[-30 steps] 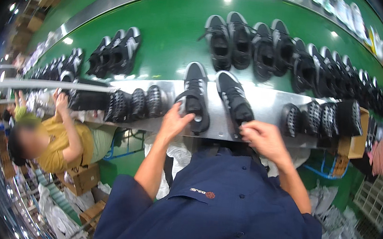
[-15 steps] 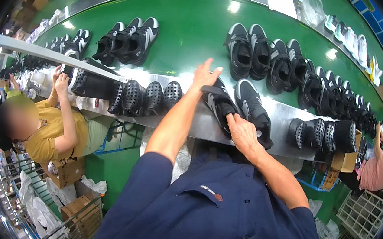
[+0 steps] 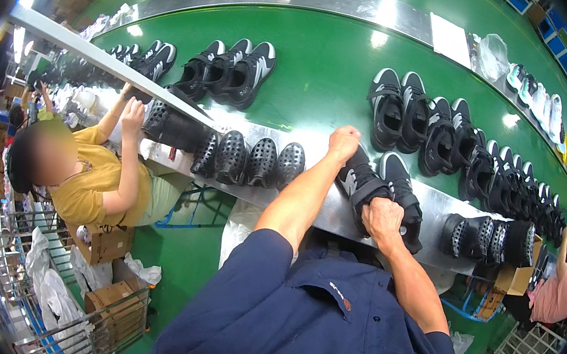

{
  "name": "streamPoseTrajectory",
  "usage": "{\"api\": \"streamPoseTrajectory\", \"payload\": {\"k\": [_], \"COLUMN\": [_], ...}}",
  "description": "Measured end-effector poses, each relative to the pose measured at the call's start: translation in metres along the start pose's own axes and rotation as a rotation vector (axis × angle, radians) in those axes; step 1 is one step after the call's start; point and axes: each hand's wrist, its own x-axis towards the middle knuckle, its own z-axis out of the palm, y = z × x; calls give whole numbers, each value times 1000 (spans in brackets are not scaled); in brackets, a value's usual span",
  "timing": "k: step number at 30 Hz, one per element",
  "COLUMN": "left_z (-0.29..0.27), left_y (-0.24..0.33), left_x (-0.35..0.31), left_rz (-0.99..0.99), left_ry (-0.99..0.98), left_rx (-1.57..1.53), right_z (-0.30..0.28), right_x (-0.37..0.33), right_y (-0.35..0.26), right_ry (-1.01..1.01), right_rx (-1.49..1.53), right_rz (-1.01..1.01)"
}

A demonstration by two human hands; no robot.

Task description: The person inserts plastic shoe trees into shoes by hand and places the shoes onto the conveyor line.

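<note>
A black sneaker with grey-white trim sits on the metal ledge before me, a dark strap lying across its upper. Its mate stands just to the right, toe pointing away. My right hand is closed on the near part of the first sneaker, by its ankle opening, the fingertips partly hidden. Beside that sneaker's toe is my left hand, curled into a fist; whatever is inside the fingers is hidden.
Black perforated shoe forms line the ledge at left, with more forms at right. Sneaker pairs stand on the green belt. A grey bar slants across the left. Co-workers in yellow and pink flank me.
My left hand has gone from spread fingers to a fist by the toe. The strap, sticking out leftward before, now lies over the sneaker. My right hand has closed at the opening; the view has shifted.
</note>
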Motion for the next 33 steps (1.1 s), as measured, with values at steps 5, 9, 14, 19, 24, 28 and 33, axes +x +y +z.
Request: {"api": "streamPoseTrajectory", "payload": {"k": [5, 9, 14, 19, 24, 28, 33], "left_z": [-3, -4, 19, 40, 22, -14, -60], "left_y": [-8, -2, 32, 47, 34, 52, 140], "left_x": [4, 12, -13, -22, -5, -30, -201], "left_rz": [63, 151, 368, 810, 729, 818, 481], "left_ry": [49, -31, -146, -54, -29, 180, -74], "left_rx": [-118, -115, -34, 271, 232, 284, 20], "right_z": [-43, -101, -110, -125, -155, -195, -163], "right_x": [-15, -23, -53, -57, -121, -134, -103], "right_y": [-20, -25, -7, 8, 45, 43, 28], "right_ry": [81, -48, -25, -211, -257, -144, 218], "right_rx": [124, 322, 336, 570, 558, 880, 166], "right_rz": [72, 239, 261, 423, 401, 601, 301]}}
